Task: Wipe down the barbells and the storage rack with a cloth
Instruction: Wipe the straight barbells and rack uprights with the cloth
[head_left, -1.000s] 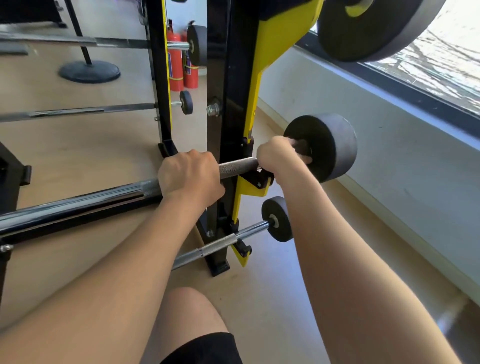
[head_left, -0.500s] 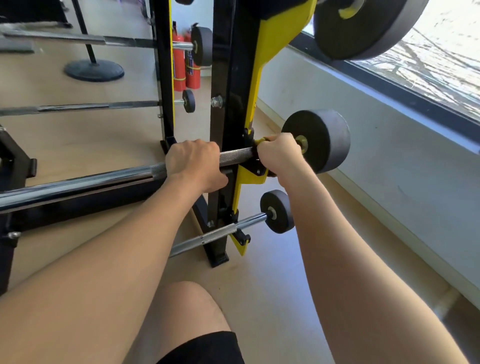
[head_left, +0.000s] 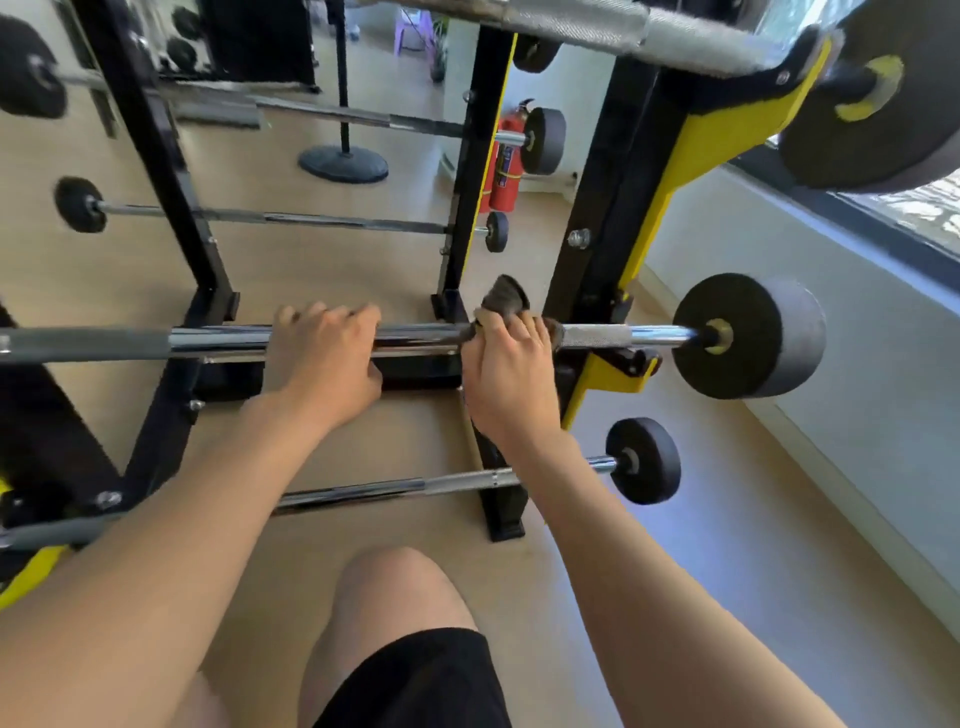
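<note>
I am in the wiping step on the middle barbell (head_left: 597, 335), which lies across the hooks of the storage rack (head_left: 608, 218). My right hand (head_left: 511, 374) clamps the dark cloth (head_left: 501, 304) round the bar. It sits just at 9 o'clock of the black and yellow upright, and a loose end of the cloth stands up at 12 o'clock. My left hand (head_left: 322, 358) is apart from it, further toward 9 o'clock. Its fingers lie over the same bar and the thumb is under it, but it is blurred, so I judge it only steadies the bar.

I think the next move is to slide the cloth along the smooth chrome toward 9 o'clock. For this the left hand must give way or move along, and the grip on the cloth must stay tight enough to rub. The lower barbell (head_left: 389, 491) at 6 o'clock and the rack itself are probably still to be done.

1.0 s ago my right hand was outside the upright, close to the end weight (head_left: 748, 335) at 3 o'clock. Now it is inside the upright, the cloth shows more, and the left hand has also shifted toward 9 o'clock.
</note>
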